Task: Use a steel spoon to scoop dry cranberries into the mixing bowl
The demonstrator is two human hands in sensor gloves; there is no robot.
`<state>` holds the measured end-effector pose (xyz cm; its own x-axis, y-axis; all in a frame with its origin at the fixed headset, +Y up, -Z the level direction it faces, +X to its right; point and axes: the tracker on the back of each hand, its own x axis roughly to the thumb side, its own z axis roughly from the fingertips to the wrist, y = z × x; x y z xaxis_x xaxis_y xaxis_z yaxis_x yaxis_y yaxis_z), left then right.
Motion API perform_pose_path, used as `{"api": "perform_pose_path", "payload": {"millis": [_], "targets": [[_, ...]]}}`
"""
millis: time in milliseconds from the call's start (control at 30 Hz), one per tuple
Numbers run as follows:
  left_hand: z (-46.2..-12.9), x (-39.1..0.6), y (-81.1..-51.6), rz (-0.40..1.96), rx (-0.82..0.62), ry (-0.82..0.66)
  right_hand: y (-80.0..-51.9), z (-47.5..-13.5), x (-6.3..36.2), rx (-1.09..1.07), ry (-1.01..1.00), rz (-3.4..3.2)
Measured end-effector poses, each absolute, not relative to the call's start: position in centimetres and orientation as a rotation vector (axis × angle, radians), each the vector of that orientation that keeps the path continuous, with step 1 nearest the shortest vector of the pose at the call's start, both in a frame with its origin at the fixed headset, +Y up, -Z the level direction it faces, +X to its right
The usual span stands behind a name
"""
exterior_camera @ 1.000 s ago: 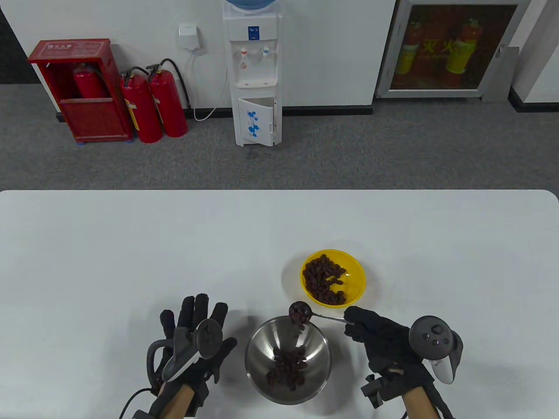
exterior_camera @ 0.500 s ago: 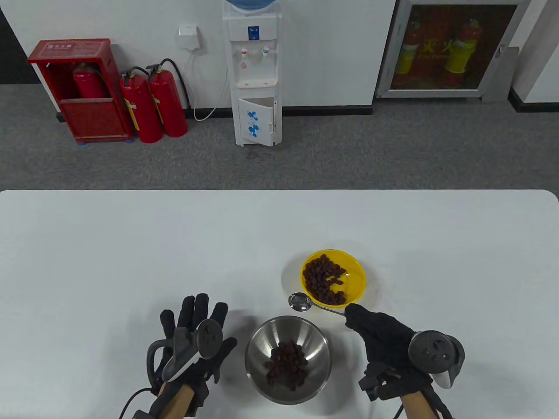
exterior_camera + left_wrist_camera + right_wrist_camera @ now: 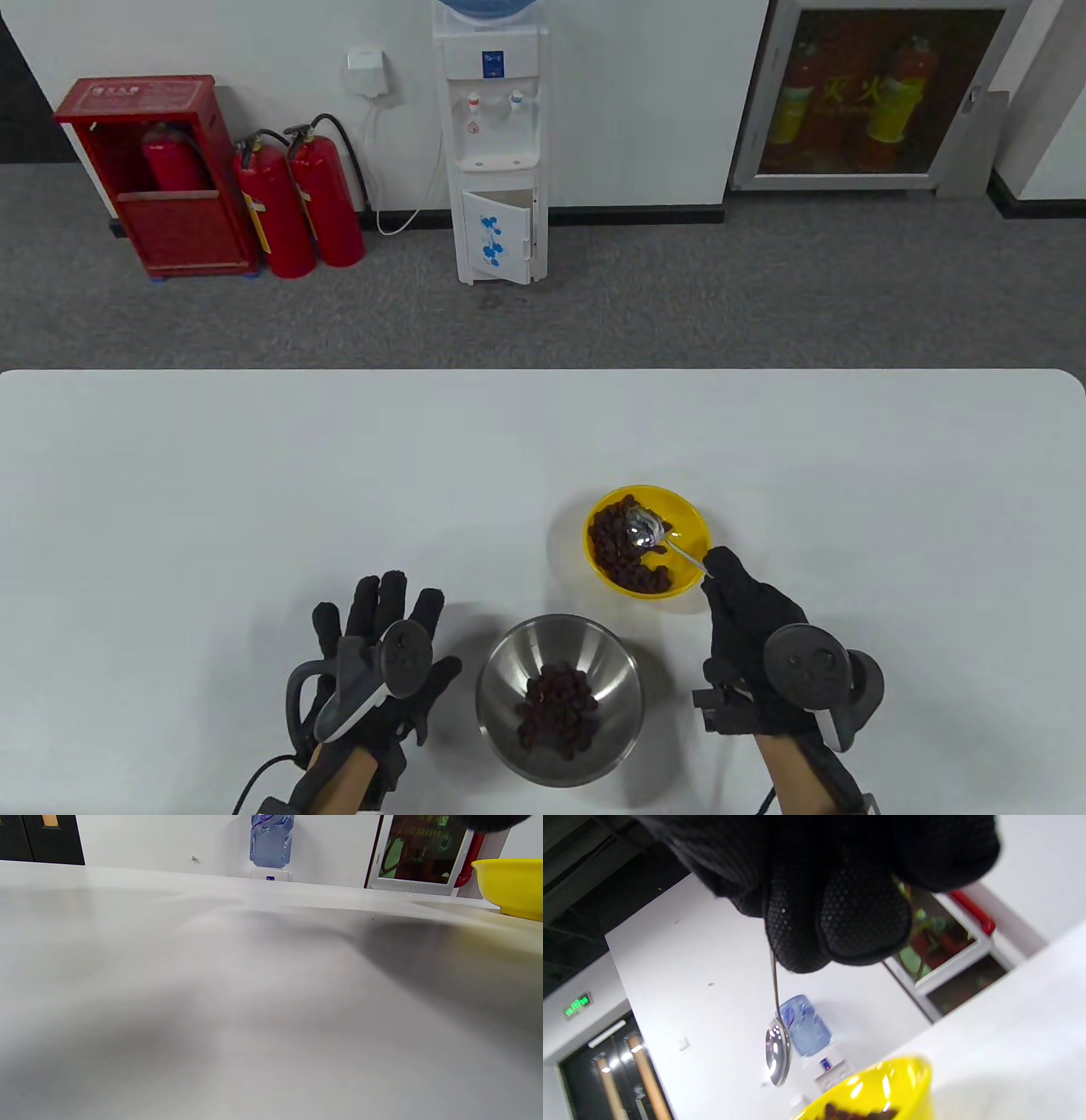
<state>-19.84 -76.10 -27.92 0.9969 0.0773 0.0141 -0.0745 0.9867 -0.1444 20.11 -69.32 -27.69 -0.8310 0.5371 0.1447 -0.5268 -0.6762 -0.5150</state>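
White surface (image 3: 254,475) fills my table view, carrying everything below.

Steel mixing bowl (image 3: 509,679) sits near the front edge between the two hands. A dark heap of dry cranberries (image 3: 557,709) lies at its bottom.

Yellow bowl (image 3: 691,526) stands just behind and to the right of the mixing bowl, apart from it. More cranberries inside it, massed mostly on its left side. In my left wrist view the yellow bowl shows at the right edge, resting on the surface.

Left hand (image 3: 373,679) lies flat on the surface left of the mixing bowl, fingers spread, holding nothing.

Right hand (image 3: 755,628) is right of the mixing bowl, closed around the handle end of the steel spoon (image 3: 645,526), fingertips (image 3: 840,921) pinching the thin handle. In my right wrist view the spoon hangs from the glove above the yellow bowl's rim.

Spoon's bowl is over the yellow bowl, shiny, no cranberries visible in it. I cannot tell whether it touches the cranberries beneath.
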Motion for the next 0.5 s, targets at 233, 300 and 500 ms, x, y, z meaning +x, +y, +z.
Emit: {"api": "perform_pose_path", "payload": {"millis": [233,300,500], "targets": [[-27.9,-20.0,-76.1,0.08,-0.149,-0.013,-70.0,-30.4,19.5,-0.1,-0.821,2.573],[-28.0,-20.1,-76.1,0.083,-0.15,-0.01,-70.7,-30.7,19.5,-0.136,-0.788,2.61],[-28.0,-20.1,-76.1,0.079,-0.154,-0.007,-72.5,-30.9,20.3,-0.21,-0.769,2.67]]}}
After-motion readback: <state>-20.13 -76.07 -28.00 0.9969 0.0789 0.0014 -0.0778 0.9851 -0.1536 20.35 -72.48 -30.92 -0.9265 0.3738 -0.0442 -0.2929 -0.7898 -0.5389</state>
